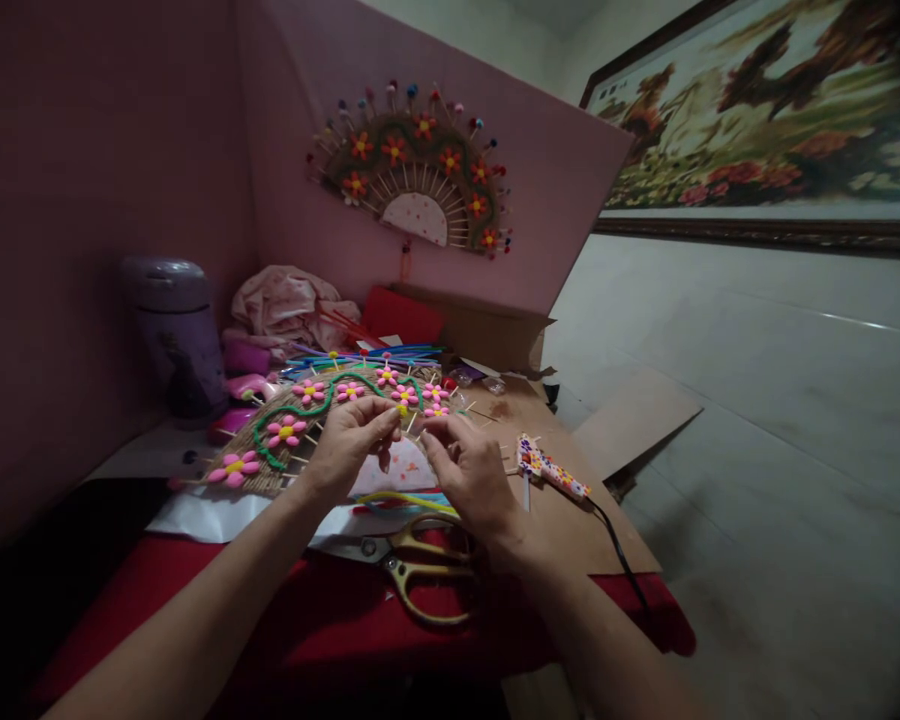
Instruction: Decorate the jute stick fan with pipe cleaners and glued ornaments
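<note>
My left hand [352, 445] pinches a small yellow piece [402, 410] between thumb and fingertips. Close on its right, my right hand [469, 465] has its fingers curled together; anything between them is too small to make out. Both hands are over a fan-shaped craft [270, 450] of twine and sticks, with pink flowers [285, 431] and a wavy green strip [259, 435]. Beneath the hands lie yellow and blue fuzzy stems [409, 500]. Large gold-handled scissors [427, 570] rest in front of them.
A patterned glue gun [551, 468] with a black cord lies on brown cardboard [607, 535] at the right. At the left stands a purple tumbler [176, 340]. Behind are pink cloth [292, 305], several coloured stems and a finished fan [420, 175] on a pink board [562, 150].
</note>
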{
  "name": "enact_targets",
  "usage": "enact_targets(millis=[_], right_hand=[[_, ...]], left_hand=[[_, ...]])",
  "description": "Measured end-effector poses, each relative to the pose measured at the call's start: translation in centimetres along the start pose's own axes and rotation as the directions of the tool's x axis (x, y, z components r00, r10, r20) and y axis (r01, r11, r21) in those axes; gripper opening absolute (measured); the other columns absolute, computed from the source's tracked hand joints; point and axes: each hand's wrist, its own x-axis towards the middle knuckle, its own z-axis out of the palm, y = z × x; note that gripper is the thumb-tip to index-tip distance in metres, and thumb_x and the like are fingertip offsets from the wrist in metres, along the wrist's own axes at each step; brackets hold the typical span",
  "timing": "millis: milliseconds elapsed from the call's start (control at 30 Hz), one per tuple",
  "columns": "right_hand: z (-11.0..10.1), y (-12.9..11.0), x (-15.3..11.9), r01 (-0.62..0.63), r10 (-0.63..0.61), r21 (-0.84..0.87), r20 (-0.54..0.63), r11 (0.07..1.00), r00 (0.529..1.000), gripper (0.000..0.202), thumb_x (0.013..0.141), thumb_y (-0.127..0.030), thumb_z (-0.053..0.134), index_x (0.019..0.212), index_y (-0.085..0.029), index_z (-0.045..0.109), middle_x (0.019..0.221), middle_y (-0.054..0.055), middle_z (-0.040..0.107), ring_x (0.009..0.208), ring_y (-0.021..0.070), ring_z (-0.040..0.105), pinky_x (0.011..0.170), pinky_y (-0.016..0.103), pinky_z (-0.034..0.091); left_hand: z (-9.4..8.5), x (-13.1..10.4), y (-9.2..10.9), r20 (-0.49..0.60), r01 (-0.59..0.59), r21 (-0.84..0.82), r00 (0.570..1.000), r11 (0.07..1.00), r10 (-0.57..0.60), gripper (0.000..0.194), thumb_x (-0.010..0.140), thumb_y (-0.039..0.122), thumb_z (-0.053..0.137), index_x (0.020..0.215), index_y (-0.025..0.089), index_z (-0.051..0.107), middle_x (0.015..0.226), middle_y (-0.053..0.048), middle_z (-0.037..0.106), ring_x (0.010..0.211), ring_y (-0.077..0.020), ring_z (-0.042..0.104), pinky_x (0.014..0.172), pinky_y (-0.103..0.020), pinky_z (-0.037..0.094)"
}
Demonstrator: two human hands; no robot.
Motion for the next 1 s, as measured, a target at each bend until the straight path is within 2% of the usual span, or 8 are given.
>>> enact_targets(millis=[100,233,367,533,733,900,1000], right_hand=[[0.2,-0.4,1.0,-0.019,0.025,0.151,-0.037,0.988,0.999,0.019,0.086,-0.025,0.047,0.090,-0.018,0.064,0.084,0.005,0.064,0.078,0.0151,0.056,0.071,0.026,0.042],[0.9,0.0,1.1,-0.033,0.047,0.239,-0.051,0.970,0.998,0.020,0.085,-0.025,0.047,0.084,-0.019,0.066,0.078,0.003,0.064,0.072,0.0142,0.056,0.067,0.025,0.043],[1.3,0.7,0.8,-0.073,0.090,0.305,-0.042,0.950,0.995,0.020,0.085,-0.030,0.049,0.084,-0.020,0.066,0.077,0.003,0.064,0.066,0.0133,0.057,0.063,0.025,0.043],[1.4,0.9,0.9,-0.083,0.095,0.264,-0.033,0.961,0.995,0.019,0.085,-0.028,0.047,0.083,-0.019,0.065,0.072,0.002,0.063,0.064,0.0134,0.057,0.063,0.025,0.043],[1.8,1.1,1.1,-0.023,0.034,0.160,-0.069,0.987,0.997,0.017,0.084,-0.023,0.047,0.076,-0.018,0.061,0.071,0.002,0.062,0.067,0.0132,0.055,0.063,0.023,0.040],[2.3,1.9,1.0,-0.025,0.034,0.211,-0.042,0.977,0.999,0.015,0.083,-0.024,0.046,0.073,-0.018,0.055,0.069,0.001,0.058,0.064,0.0120,0.052,0.059,0.022,0.037],[2.7,2.1,0.8,-0.068,0.075,0.242,-0.022,0.968,0.997,0.014,0.082,-0.024,0.046,0.071,-0.018,0.053,0.065,0.000,0.055,0.060,0.0113,0.050,0.056,0.022,0.036]], left_hand=[[0.4,-0.2,0.1,0.015,0.006,0.069,1.000,0.998,-0.007,0.026,0.072,0.038,0.065,0.074,0.013,0.059,0.058,0.002,0.053,0.042,-0.0065,0.046,0.035,-0.019,0.041],[0.6,-0.3,0.0,0.019,0.007,0.132,1.000,0.991,-0.010,0.029,0.070,0.040,0.066,0.074,0.012,0.060,0.057,0.002,0.054,0.042,-0.0075,0.048,0.035,-0.020,0.044],[0.5,-0.2,-0.6,0.005,-0.042,0.219,0.999,0.975,0.042,0.027,0.072,0.039,0.063,0.075,0.012,0.060,0.059,0.001,0.054,0.044,-0.0078,0.049,0.035,-0.019,0.044],[0.4,0.0,-1.2,0.012,-0.086,0.310,0.996,0.947,0.087,0.023,0.075,0.036,0.059,0.076,0.013,0.061,0.061,0.000,0.055,0.046,-0.0086,0.051,0.039,-0.020,0.047],[0.5,-0.2,-1.1,0.007,-0.127,0.405,0.991,0.906,0.135,0.021,0.075,0.035,0.058,0.078,0.016,0.064,0.064,0.000,0.058,0.051,-0.0104,0.054,0.043,-0.021,0.050],[0.2,-0.2,-1.3,0.029,-0.081,0.387,0.997,0.918,0.076,0.018,0.075,0.033,0.057,0.074,0.015,0.061,0.062,0.001,0.058,0.046,-0.0099,0.054,0.042,-0.021,0.047],[0.0,-0.2,-1.7,0.028,-0.068,0.441,0.998,0.895,0.062,0.015,0.076,0.029,0.056,0.071,0.015,0.060,0.062,0.001,0.058,0.048,-0.0100,0.054,0.045,-0.021,0.044]])
